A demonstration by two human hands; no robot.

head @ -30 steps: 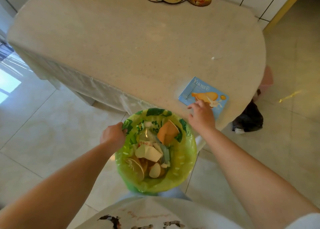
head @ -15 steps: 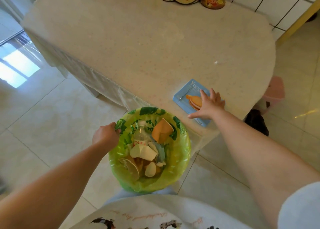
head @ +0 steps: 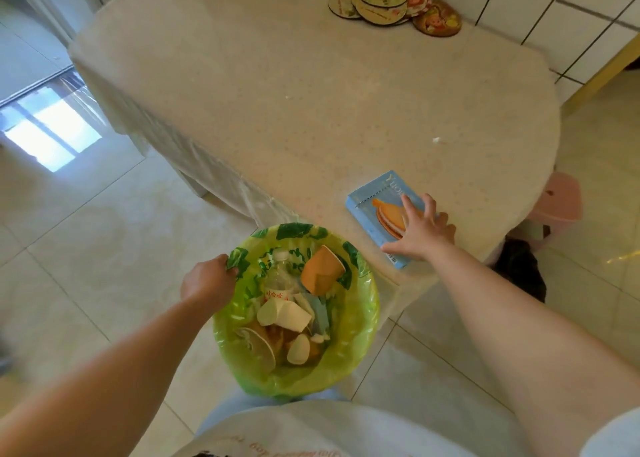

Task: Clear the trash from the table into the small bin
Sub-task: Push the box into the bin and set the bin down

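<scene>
A small bin (head: 363, 325) lined with a green bag hangs just below the table's near edge, and my left hand (head: 207, 281) grips its left rim. Inside lie paper cups, a plastic bottle and other scraps. A flat light-blue biscuit box (head: 375, 207) lies on the beige table (head: 277, 110) near that edge. My right hand (head: 424, 231) rests flat on the box's right half with fingers spread, covering part of it. A tiny white scrap (head: 436, 140) sits on the table farther back.
Several round decorated coasters (head: 394, 6) are stacked at the table's far side by a white tiled wall. A pink stool (head: 557, 200) and a dark bag (head: 519, 269) stand on the tiled floor to the right of the table.
My right hand slid from the box's near edge onto its top and spread flat. The box has turned slightly. My left hand has kept its grip on the bin's rim.
</scene>
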